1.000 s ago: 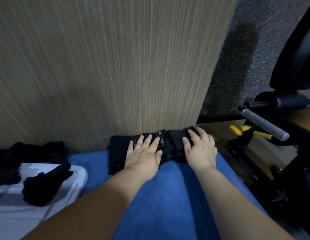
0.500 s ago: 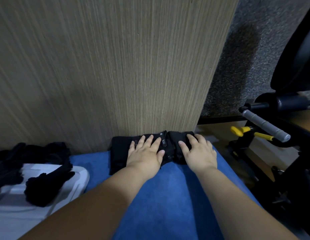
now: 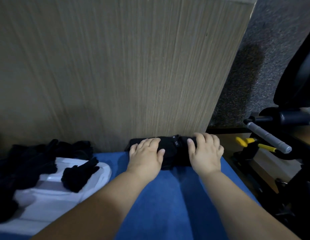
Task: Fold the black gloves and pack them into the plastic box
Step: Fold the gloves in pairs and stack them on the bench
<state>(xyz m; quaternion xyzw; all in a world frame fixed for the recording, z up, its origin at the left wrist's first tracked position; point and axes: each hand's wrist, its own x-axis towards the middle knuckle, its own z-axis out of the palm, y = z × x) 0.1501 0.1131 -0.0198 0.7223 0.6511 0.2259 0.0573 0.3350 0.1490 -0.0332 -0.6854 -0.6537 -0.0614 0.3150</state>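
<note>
Because the wooden panel (image 3: 116,66) stands right behind the blue cloth (image 3: 176,196), it seems to serve as a back stop. The plastic box (image 3: 51,205) waits at the left, with loose gloves (image 3: 29,158) on and behind it, near for packing. Against the panel's foot lie the folded black gloves (image 3: 175,151). The left hand (image 3: 145,156) and right hand (image 3: 205,153) press them flat with spread fingers, gripping nothing, probably to set the crease.

the left hand (image 3: 145,155) and right hand (image 3: 205,154) hide the glove's (image 3: 175,151) ends, its label (image 3: 176,143) is unreadably small, and the left edge cuts off the box (image 3: 51,210).
</note>
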